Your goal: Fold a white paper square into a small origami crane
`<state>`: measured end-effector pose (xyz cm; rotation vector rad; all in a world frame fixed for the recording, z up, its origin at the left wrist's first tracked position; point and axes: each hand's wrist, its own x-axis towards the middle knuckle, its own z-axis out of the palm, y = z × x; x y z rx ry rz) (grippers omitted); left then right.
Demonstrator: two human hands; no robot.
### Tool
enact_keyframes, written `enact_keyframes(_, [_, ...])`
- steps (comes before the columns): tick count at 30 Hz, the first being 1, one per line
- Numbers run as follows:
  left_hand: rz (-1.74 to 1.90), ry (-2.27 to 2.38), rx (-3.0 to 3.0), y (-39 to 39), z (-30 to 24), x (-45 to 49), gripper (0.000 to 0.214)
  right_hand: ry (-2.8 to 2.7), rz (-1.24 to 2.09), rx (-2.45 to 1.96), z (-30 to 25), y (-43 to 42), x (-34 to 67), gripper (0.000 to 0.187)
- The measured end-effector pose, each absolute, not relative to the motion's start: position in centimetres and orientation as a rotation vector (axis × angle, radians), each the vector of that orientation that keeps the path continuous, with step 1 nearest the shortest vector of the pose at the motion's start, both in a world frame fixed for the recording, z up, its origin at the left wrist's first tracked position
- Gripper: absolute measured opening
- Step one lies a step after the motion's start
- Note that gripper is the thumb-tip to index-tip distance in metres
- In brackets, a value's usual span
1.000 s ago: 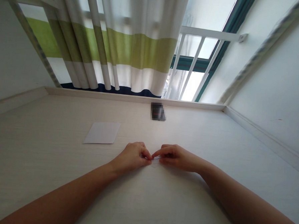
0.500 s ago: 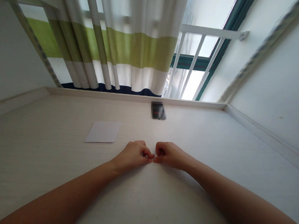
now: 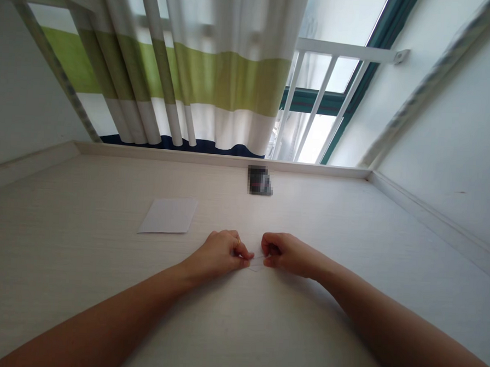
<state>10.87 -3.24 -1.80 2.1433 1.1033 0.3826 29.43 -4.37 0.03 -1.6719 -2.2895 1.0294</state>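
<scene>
Close together over the pale tabletop (image 3: 238,320), both hands are closed in a pinch. Between their fingertips shows a small piece of white paper (image 3: 258,263) with thin lines like folds or edges; the fingers hide its ends. My left hand (image 3: 224,250), with a ring on one finger, grips the paper's left side between thumb and fingertips. My right hand (image 3: 287,255) pinches its right side, the other fingers curled in. Left of the hands and farther back lies a flat sheet of white paper (image 3: 168,215), touched by neither.
A dark, pixelated item (image 3: 259,180) rests against the raised back rim (image 3: 213,159) of the table. Behind hang a striped white and green curtain (image 3: 229,81) and a white railing (image 3: 344,49). Walls stand at both sides.
My right hand has moved a little to the right, away from my left, and the small paper between them has come into view. My left hand has stayed nearly still.
</scene>
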Motion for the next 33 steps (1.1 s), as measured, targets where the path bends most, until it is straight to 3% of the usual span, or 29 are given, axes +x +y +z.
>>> enact_keyframes(5, [0.376, 1.093, 2.15, -3.2, -1.8, 10.9, 0.021, -2.169, 1.172, -1.615, -0.2, -4.1, 29.7, 0.005])
enact_keyframes(9, [0.365, 1.098, 2.144, -3.3, -1.7, 11.0, 0.019, -2.105, 0.928, -1.706, -0.7, -4.2, 29.0, 0.019])
enact_keyframes(16, [0.356, 1.107, 2.201, -3.6, -1.5, 10.9, 0.019, -2.214, 0.683, -1.742, -1.1, -4.9, 28.1, 0.007])
enact_keyframes(25, [0.281, 1.253, 2.473, -4.6, -1.1, 10.8, 0.025, -2.281, 0.633, -1.717, -0.7, -5.2, 28.1, 0.004])
enact_keyframes(33, [0.39, 1.207, 2.327, -4.3, -1.7, 10.8, 0.024, -2.277, 0.691, -1.635, -1.0, -5.1, 29.0, 0.006])
